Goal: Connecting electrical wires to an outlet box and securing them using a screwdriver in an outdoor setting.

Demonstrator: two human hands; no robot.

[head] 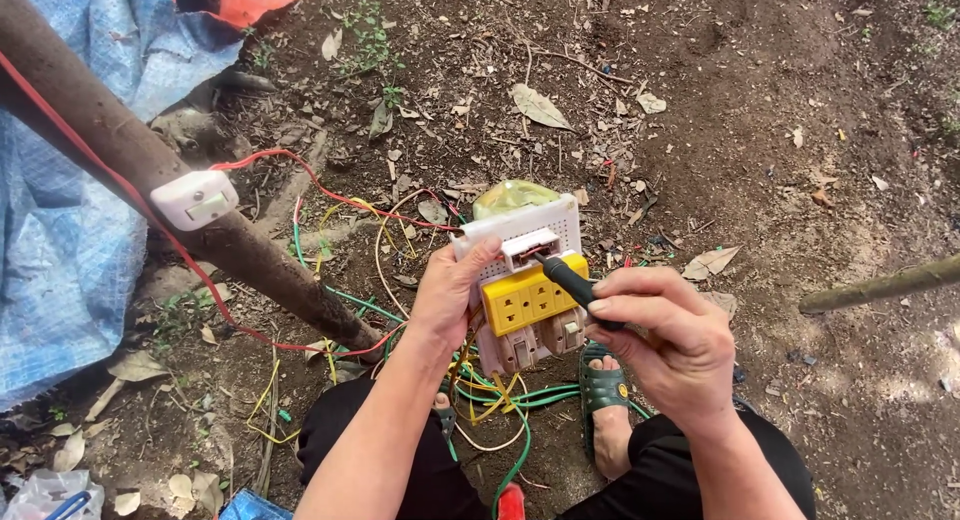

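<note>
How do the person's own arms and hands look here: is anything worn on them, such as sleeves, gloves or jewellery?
Both forearms are bare, with no sleeves in view. The left hand and the right hand wear no gloves, and no ring, watch or bracelet shows. Nails are short and unpainted.

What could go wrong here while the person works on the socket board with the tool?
1. The tool in the right hand could slip off the small part and hit the left hand, whose thumb lies close to the tip.
2. The board is held in the air, so it may twist.
3. Loose wires near the feet could snag.
</note>
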